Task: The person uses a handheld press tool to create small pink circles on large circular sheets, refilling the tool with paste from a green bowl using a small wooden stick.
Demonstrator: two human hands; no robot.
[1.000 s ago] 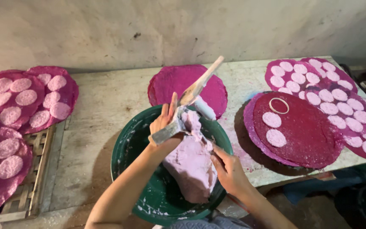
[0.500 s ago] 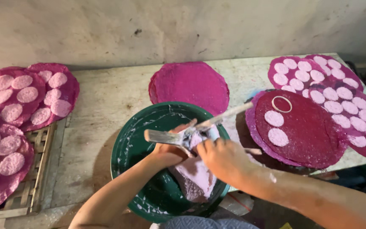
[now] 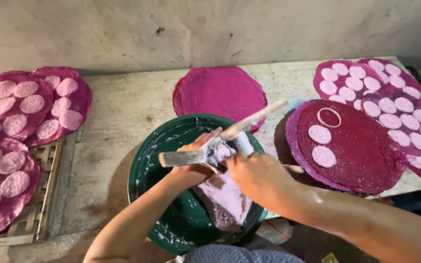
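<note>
A round green basin (image 3: pixel 157 160) stands at the table's front edge with a slab of pink dough (image 3: pixel 227 199) inside. My left hand (image 3: pixel 193 165) is shut on a paste-coated wooden paddle (image 3: pixel 183 157) held level over the basin, its handle (image 3: pixel 259 117) pointing up and to the right. My right hand (image 3: pixel 257 175) sits right beside it over the basin, fingers closed on a lump of pink dough at the paddle's middle. A thin stick (image 3: pixel 296 169) pokes out from behind that hand.
A dark magenta round tray (image 3: pixel 366 156) to the right holds two pink discs and a ring cutter (image 3: pixel 328 117). Trays filled with pink discs lie far right (image 3: pixel 395 97) and left (image 3: pixel 25 112). A bare magenta mat (image 3: pixel 220 90) lies behind the basin. A bamboo rack (image 3: pixel 45 195) is at left.
The paddle has swung down from pointing up to lying level over the basin. My right hand rose from the dough in the basin to the paddle.
</note>
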